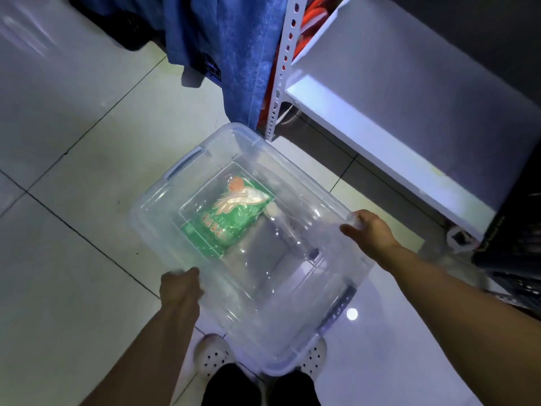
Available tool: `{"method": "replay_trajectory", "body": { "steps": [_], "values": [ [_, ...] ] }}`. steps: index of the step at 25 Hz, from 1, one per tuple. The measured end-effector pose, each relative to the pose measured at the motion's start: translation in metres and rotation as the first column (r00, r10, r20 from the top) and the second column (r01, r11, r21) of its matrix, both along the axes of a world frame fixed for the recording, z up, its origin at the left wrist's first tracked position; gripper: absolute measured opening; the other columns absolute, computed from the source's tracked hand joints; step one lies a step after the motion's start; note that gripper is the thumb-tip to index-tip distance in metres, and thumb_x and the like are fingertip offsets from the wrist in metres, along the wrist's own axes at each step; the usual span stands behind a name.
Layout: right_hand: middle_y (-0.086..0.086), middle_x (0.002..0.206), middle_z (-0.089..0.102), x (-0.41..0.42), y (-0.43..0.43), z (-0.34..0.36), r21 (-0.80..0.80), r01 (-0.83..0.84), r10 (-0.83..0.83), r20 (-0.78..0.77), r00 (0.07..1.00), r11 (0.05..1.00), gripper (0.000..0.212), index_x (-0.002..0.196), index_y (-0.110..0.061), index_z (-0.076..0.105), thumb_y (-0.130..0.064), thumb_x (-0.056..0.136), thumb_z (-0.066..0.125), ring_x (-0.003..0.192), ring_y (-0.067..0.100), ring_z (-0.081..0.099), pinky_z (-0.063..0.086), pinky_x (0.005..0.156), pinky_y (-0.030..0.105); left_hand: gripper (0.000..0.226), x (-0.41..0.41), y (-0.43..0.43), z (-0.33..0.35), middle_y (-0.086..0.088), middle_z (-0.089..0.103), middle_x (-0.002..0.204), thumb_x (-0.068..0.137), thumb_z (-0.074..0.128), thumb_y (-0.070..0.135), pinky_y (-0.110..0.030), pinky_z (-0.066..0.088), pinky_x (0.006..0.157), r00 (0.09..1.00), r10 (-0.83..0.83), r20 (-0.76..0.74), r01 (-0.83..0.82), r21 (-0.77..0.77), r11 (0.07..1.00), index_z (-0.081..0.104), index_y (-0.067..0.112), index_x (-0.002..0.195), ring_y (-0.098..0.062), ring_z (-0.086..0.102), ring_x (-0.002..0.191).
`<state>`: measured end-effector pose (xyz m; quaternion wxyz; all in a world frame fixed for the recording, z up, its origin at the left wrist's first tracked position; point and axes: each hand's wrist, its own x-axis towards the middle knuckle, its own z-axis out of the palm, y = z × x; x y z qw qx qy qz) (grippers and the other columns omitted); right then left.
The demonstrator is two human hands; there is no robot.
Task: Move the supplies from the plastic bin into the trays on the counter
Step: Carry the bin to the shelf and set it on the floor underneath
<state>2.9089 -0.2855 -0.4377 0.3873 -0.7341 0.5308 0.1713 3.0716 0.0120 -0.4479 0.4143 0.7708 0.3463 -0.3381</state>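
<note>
- Clear plastic bin [295,323] mid-frame, lidless, tilted corner-on, held over the tiled floor [73,206].
- Left hand [180,290] at 7 o'clock of the bin, fingers [191,272] curled round its rim, thumb on top.
- Right hand [371,231] at 3 o'clock of the bin, gripping the rim; thumb inside the edge, other fingers hidden behind the wall, so their spread is unclear.
- Green packet [231,221] with a glove picture lies flat on the bin bottom, toward 11 o'clock; a small pale item touches its 3 o'clock edge, too blurred to name.
- White perforated shoes [212,357] at 6 o'clock, partly under the bin.
- White shelf [380,133] at 2 o'clock, its perforated metal post [283,68] at 12.
- Blue cloth [237,54] hangs at 12 o'clock, just beside the post.
</note>
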Motion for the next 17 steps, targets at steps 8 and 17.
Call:
{"method": "replay_trajectory", "body": {
  "steps": [8, 17],
  "values": [
    [0.003, 0.071, 0.056, -0.065, 0.015, 0.152, 0.043, 0.326, -0.328, 0.206, 0.922, 0.944, 0.022, 0.071, -0.017, 0.051, -0.027, 0.080, 0.068, 0.066, 0.020, 0.052, 0.040, 0.055, 0.028, 0.024, -0.007, -0.020, 0.148, -0.014, 0.052, 0.061, 0.082, 0.060, 0.008, -0.046, 0.051, 0.075, 0.969, -0.155, 0.190, 0.159, -0.005, 0.987, 0.048, 0.002, 0.062, -0.027, 0.054, 0.058],
    [0.004, 0.063, 0.061, -0.129, -0.006, 0.264, 0.069, 0.557, -0.543, 0.346, 0.765, 0.828, 0.020, 0.068, -0.010, 0.061, -0.024, 0.080, 0.070, 0.057, 0.018, 0.055, 0.044, 0.055, 0.029, 0.011, -0.018, -0.096, 0.272, -0.017, 0.059, 0.084, 0.082, 0.061, 0.018, -0.043, 0.052, 0.073, 0.886, -0.338, 0.317, 0.366, -0.029, 0.930, 0.050, 0.017, 0.079, -0.034, 0.059, 0.074]
  ]
}}
